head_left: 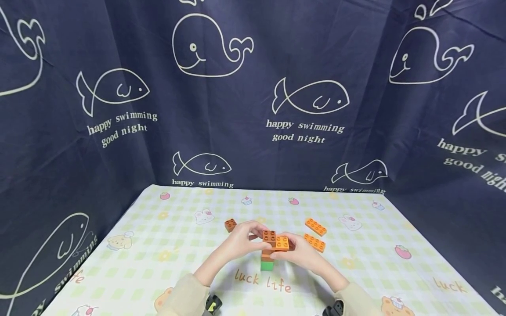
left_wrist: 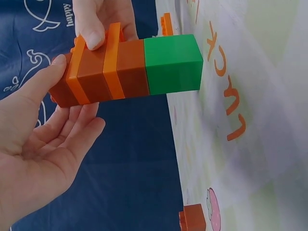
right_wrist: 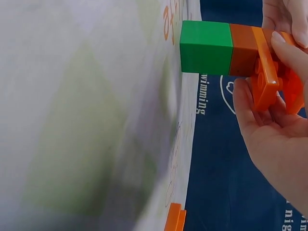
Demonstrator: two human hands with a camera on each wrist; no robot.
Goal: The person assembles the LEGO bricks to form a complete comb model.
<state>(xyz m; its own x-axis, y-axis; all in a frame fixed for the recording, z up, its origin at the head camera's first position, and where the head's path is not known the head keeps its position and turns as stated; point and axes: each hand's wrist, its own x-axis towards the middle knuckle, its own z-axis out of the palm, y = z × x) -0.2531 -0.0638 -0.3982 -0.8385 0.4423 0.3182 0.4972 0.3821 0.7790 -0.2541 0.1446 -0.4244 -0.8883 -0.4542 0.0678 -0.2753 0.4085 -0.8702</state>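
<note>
A tower of toy building bricks stands on the table, with a green brick (head_left: 266, 266) at its foot. Above the green, brown bricks (left_wrist: 133, 68) alternate with thinner orange bricks (left_wrist: 112, 61) that jut out to the right side. My left hand (head_left: 240, 240) pinches the top brown brick (head_left: 269, 235) between thumb and fingers. On the other side, my right hand (head_left: 299, 251) holds the upper orange brick (head_left: 282, 242) by its overhanging end, thumb on the tower's near side. In the right wrist view the fingers (right_wrist: 250, 113) pass under the lower orange brick (right_wrist: 267, 86).
A loose brown brick (head_left: 230, 225) lies left of the tower. Two orange bricks (head_left: 316, 226) (head_left: 314, 242) lie to the right, studs up. A patterned cloth covers the table (head_left: 130, 281); a dark blue curtain (head_left: 253, 109) hangs behind and at both sides.
</note>
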